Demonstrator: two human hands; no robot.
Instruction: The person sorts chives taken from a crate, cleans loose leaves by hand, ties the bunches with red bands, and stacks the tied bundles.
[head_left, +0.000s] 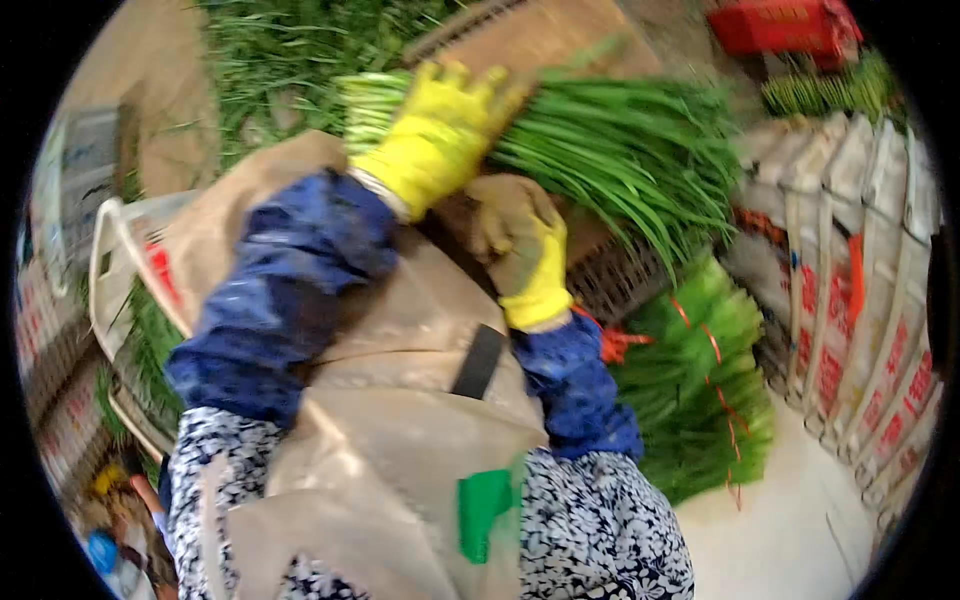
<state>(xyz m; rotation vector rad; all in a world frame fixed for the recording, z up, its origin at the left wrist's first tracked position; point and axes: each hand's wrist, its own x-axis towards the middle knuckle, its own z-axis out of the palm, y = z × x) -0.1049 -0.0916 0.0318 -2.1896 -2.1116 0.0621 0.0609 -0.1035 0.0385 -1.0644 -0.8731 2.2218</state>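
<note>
A bundle of long green chives lies across a brown crate-like support, pale stem ends to the left and leaves fanning right. My left hand, in a yellow glove, rests over the stem side with its fingers spread. Just below the bundle is my right hand, in a yellow glove with a brown-stained palm. Its fingers are loosely bent and apart, and nothing shows in them. Both hands are somewhat blurred.
Bundled greens tied with red string lie at my right on a pale surface. Stacked white crates with red lettering line the right side. Loose greens cover the upper left. A white-rimmed container stands left; a red box is far right.
</note>
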